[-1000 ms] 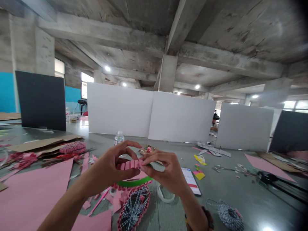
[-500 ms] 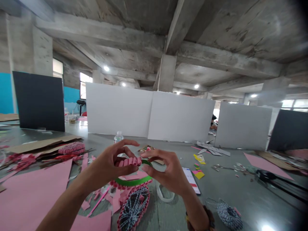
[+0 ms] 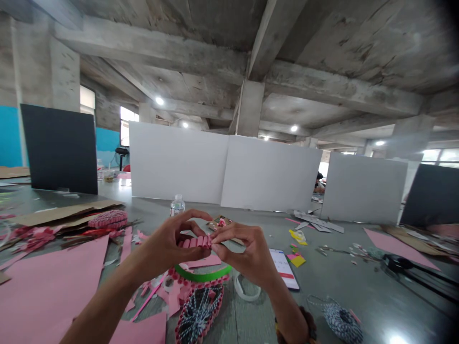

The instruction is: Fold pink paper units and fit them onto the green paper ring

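Observation:
Pink pleated paper trim (image 3: pixel 195 242) runs along the outside of a green band (image 3: pixel 204 276), which curves in a loop below my hands. My left hand (image 3: pixel 167 243) grips the trimmed edge between thumb and fingers. At the right end of the pleats, my right hand (image 3: pixel 247 248) pinches with thumb and fingertips; the exact pinch point is partly hidden. Beneath the loop lies an oval piece (image 3: pixel 199 310) with a pink pleated rim and black-and-white string across it. Pink paper scraps (image 3: pixel 174 298) and a pink stick (image 3: pixel 147 301) lie beside it.
Pink sheets (image 3: pixel 53 286) and cardboard (image 3: pixel 60 212) cover the left side. A white tape ring (image 3: pixel 247 289), a phone (image 3: pixel 286 270) and a string coil (image 3: pixel 342 322) lie right. A plastic bottle (image 3: pixel 177 205) stands behind my hands. White panels (image 3: pixel 179 162) line the back.
My right fingertips have closed in on the end of the pleats, beside the left fingers. The green band has shifted slightly to the right.

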